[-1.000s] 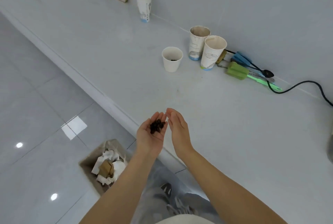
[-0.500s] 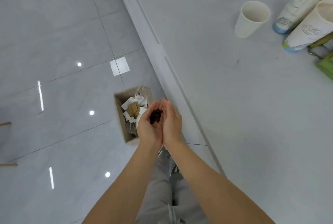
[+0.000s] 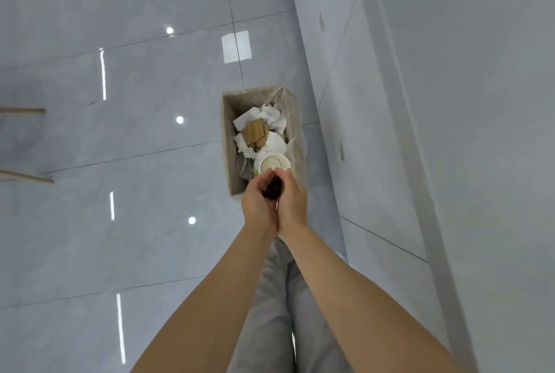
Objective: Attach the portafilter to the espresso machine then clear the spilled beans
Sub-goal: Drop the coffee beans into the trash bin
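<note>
A small heap of dark coffee beans (image 3: 272, 189) lies cupped between my two palms. My left hand (image 3: 257, 203) and my right hand (image 3: 292, 203) are pressed side by side, fingers curled up around the beans. Both hands hover over the near end of a rectangular waste bin (image 3: 228, 138) that stands on the floor. The bin has a thin plastic liner and holds crumpled white paper, brown cardboard and a paper cup (image 3: 272, 164). The portafilter and the espresso machine are out of view.
The grey counter front (image 3: 375, 147) rises just right of the bin, with the countertop (image 3: 480, 102) beyond it. Glossy grey floor tiles (image 3: 120, 162) spread to the left. Two wooden legs (image 3: 27, 176) poke in at the left edge. My grey trouser legs (image 3: 279, 297) are below.
My cupped hands carried the beans away from the counter edge, down and out over the bin. My view swung down from the countertop to the floor; the cups left the picture.
</note>
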A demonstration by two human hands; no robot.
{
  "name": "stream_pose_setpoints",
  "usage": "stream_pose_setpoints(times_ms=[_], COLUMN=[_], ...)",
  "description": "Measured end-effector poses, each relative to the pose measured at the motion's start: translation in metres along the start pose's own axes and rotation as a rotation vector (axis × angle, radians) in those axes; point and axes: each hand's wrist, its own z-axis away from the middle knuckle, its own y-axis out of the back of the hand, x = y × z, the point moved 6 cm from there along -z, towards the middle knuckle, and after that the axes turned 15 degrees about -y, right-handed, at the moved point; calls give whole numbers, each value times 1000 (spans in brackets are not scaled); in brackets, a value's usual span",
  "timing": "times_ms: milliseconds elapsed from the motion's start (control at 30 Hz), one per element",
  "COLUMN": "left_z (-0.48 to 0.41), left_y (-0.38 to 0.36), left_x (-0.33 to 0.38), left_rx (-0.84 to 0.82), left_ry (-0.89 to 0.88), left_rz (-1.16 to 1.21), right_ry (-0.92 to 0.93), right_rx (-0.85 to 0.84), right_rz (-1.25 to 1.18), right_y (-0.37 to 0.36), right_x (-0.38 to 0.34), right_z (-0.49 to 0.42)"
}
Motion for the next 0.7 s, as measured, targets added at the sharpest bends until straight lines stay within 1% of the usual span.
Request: stream_pose_setpoints(times_ms=[133, 233, 300, 333, 433, 500, 533, 633, 700], left_z=[-50, -87, -111, -121, -145, -159, -164, -173, -177], left_y=[14, 25, 26, 28, 29, 30, 29, 25, 23], left_x=[-22, -44, -55, -60, -70, -73, -74, -71, -69], left_rx=[19, 11, 6, 10, 16, 24, 23, 25, 29], left_ry=[31, 97, 119, 131, 162, 156, 149, 156, 160], left_rz=[-89, -151, -158, -152, -141, -141, -147, -189, -191], right_ry=[-45, -88, -72, -56, -147, -135, -126, -183, -161], right_rx=[72, 95, 75, 108, 132, 112, 128, 85, 71], right_rz=[84, 138, 180, 207, 220, 235, 232, 137, 174], right_y=[-1, 1, -2, 1, 7, 2, 1, 5, 4], right_x=[13, 26, 24, 24, 28, 24, 22, 23, 18], right_z=[-54, -92, -115, -127, -159, -171, -174, -191, -195])
